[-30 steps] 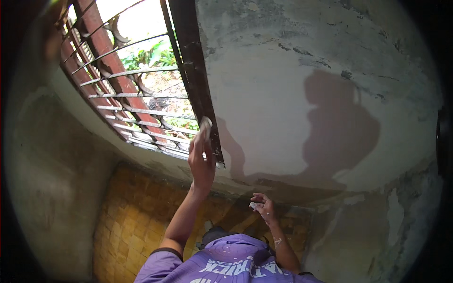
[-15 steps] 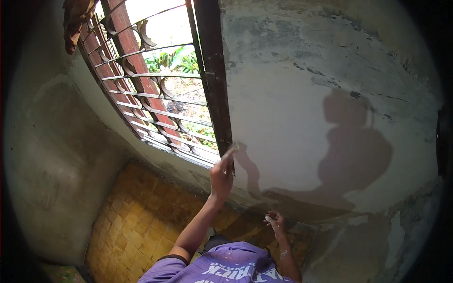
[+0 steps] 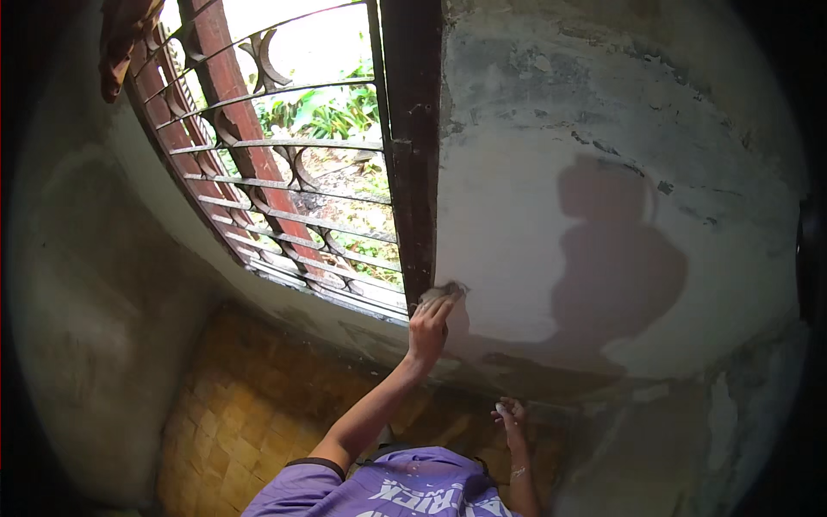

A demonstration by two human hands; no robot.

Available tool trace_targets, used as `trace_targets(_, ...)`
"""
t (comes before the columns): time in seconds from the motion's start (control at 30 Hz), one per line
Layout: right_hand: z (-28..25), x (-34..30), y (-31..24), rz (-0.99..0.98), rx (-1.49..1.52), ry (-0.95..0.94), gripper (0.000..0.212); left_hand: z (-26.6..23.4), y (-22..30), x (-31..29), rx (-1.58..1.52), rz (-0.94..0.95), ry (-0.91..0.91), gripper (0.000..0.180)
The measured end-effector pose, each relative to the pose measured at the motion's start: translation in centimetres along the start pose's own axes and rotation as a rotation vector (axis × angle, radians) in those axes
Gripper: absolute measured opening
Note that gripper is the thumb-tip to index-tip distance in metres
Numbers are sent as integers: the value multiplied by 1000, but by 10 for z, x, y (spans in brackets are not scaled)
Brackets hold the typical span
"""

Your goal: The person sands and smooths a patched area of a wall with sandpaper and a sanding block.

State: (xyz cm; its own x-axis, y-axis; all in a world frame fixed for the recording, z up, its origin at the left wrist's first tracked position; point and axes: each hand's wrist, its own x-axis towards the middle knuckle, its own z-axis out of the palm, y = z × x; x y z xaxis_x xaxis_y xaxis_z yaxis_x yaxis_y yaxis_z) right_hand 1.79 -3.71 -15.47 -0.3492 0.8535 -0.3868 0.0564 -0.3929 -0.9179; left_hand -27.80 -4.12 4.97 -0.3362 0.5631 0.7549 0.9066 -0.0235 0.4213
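My left hand (image 3: pixel 428 334) reaches up to the lower end of the dark window post, its fingers closed on a flat greyish piece (image 3: pixel 444 295). The piece lies against the edge where the post meets the pale wall; whether it is a scraper or a pad I cannot make out. Lower and to the right, my right hand (image 3: pixel 513 414) hangs in front of the wall's base with curled fingers. A small whitish lump (image 3: pixel 500 408) shows at its fingertips. White smears mark my right wrist.
A barred window (image 3: pixel 293 185) with a red-brown frame fills the upper left. The wall (image 3: pixel 517 233) right of it is patchy white and grey, with my shadow on it. Brown cloth (image 3: pixel 125 43) hangs at the top left. Yellow-brown tiles (image 3: pixel 215 422) cover the floor.
My left hand has moved slightly right and down, turning so the greyish piece now lies at the post's edge. My right hand has dropped a little. The view has shifted slightly.
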Motion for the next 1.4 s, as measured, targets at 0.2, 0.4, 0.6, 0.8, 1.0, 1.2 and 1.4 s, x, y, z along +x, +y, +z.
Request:
trace_targets(0.2,15,-24,30,65,16,66,27,-65,32,85,-159,171,247,56)
trace_targets(0.4,44,-38,35,55,3,67,26,-47,13,124,-84,215,300,46)
trace_targets(0.6,48,-55,43,42,36,105,27,14,-43,-27,-65,70,-393,40)
trace_targets(0.8,38,-62,49,60,1,129,27,-34,6,21,-265,30,-104,50)
trace_targets(1.0,42,-55,26,52,-35,115,25,-77,31,123,-235,191,366,38)
trace_targets(1.2,33,-47,33,37,-24,96,25,14,-25,8,37,142,-105,37)
trace_targets(1.4,21,-43,38,39,-49,63,24,26,-55,-121,-101,-98,-460,46)
